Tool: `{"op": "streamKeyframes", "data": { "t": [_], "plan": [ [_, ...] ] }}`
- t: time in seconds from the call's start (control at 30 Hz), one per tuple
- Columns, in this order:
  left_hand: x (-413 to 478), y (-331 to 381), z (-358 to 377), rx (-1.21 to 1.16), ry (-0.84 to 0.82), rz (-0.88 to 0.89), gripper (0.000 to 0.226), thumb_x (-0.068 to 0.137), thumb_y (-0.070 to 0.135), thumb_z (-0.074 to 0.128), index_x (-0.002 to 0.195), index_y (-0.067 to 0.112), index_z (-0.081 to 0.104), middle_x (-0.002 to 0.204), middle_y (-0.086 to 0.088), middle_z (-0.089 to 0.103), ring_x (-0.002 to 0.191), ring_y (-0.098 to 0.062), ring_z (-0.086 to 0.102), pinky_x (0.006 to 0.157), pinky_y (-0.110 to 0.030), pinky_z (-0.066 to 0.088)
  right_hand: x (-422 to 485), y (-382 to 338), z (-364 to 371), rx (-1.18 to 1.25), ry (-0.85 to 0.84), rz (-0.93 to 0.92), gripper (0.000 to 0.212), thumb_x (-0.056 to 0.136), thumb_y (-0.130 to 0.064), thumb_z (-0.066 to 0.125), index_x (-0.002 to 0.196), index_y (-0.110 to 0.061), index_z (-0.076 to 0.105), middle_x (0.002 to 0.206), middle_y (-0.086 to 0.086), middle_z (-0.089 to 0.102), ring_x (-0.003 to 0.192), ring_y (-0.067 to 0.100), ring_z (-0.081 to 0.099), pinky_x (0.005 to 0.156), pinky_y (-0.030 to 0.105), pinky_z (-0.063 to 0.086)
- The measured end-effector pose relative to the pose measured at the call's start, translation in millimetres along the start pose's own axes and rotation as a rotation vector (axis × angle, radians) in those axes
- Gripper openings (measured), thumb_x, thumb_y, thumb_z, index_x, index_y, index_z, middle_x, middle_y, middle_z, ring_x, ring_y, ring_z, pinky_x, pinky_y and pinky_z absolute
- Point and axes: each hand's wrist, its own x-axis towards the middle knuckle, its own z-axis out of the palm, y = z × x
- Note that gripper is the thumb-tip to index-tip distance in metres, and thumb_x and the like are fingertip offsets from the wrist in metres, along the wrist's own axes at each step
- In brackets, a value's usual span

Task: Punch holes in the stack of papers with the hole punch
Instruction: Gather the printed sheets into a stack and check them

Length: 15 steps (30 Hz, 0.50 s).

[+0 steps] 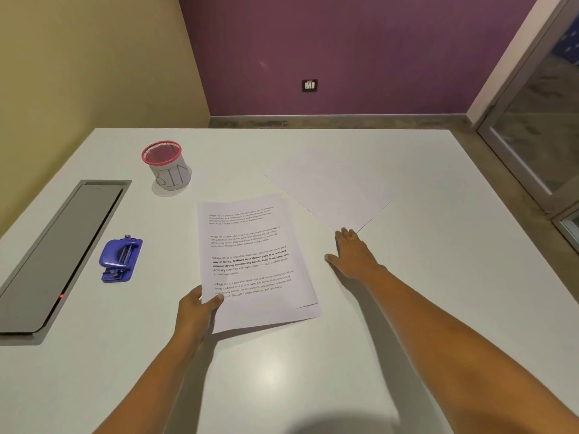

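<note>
White worktop [438,245]; stack of papers [250,261] lies mid-worktop w/ printed text up, sheets slightly fanned at the near right corner; left hand [197,311] pinches its near left corner, thumb on top; right hand [352,255] is flat & spread, palm down, holding nothing, fingertips at the near corner of a blank sheet [332,189] further right; blue hole punch [120,258] sits left of the stack, apart from it; red mesh cup [167,166] marked BIN stands far left.
</note>
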Motion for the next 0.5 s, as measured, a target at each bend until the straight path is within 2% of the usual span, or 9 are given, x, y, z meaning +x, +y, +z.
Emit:
{"op": "streamKeyframes", "data": {
  "t": [0.07,0.17,0.23,0.3,0.37,0.5],
  "plan": [
    [1,0,2,0.000,0.002,0.002,0.036,0.086,-0.007,0.054,0.122,-0.002,0.055,0.121,-0.017,0.061,0.101,-0.031,0.060,0.098,-0.042,0.045,-3,3,5,-0.036,0.004,0.022,0.067,0.095,-0.037,0.040,0.146,-0.004,0.013,0.157,0.013,0.012,0.145,0.026,0.010,0.118,0.041,0.015],
    [1,2,6,-0.036,0.007,-0.013,0.036,0.087,-0.008,0.053,0.123,-0.004,0.053,0.121,-0.016,0.060,0.101,-0.030,0.059,0.099,-0.041,0.044,-15,10,13,-0.069,0.119,0.033,0.058,0.096,-0.033,0.040,0.143,-0.003,0.024,0.152,0.015,0.028,0.140,0.027,0.027,0.115,0.036,0.024],
    [1,3,7,-0.048,0.005,-0.020,0.036,0.087,-0.008,0.052,0.123,-0.003,0.053,0.122,-0.018,0.060,0.101,-0.029,0.059,0.100,-0.041,0.043,-27,12,18,-0.070,0.210,0.044,0.050,0.096,-0.029,0.041,0.136,-0.001,0.036,0.139,0.017,0.046,0.129,0.029,0.042,0.106,0.034,0.033],
    [0,3,9,-0.044,0.007,-0.021,0.036,0.087,-0.007,0.053,0.122,-0.003,0.054,0.123,-0.019,0.060,0.101,-0.029,0.059,0.101,-0.041,0.043,-39,15,22,-0.055,0.283,0.066,0.037,0.095,-0.027,0.043,0.118,0.001,0.052,0.120,0.017,0.058,0.114,0.030,0.051,0.093,0.033,0.041],
    [-3,3,10,-0.042,0.005,-0.021,0.036,0.087,-0.008,0.053,0.123,-0.003,0.054,0.124,-0.020,0.059,0.100,-0.029,0.059,0.100,-0.041,0.044,-50,18,24,-0.062,0.295,0.095,0.033,0.095,-0.025,0.043,0.101,0.002,0.059,0.110,0.016,0.058,0.107,0.028,0.053,0.086,0.032,0.045],
    [-10,3,11,-0.033,0.001,-0.021,0.037,0.088,-0.008,0.051,0.125,-0.004,0.051,0.126,-0.020,0.058,0.099,-0.028,0.057,0.095,-0.036,0.043,-71,22,28,-0.102,0.254,0.127,0.038,0.096,-0.030,0.042,0.097,0.002,0.063,0.110,0.014,0.055,0.106,0.027,0.052,0.086,0.032,0.045]
  ]
}}
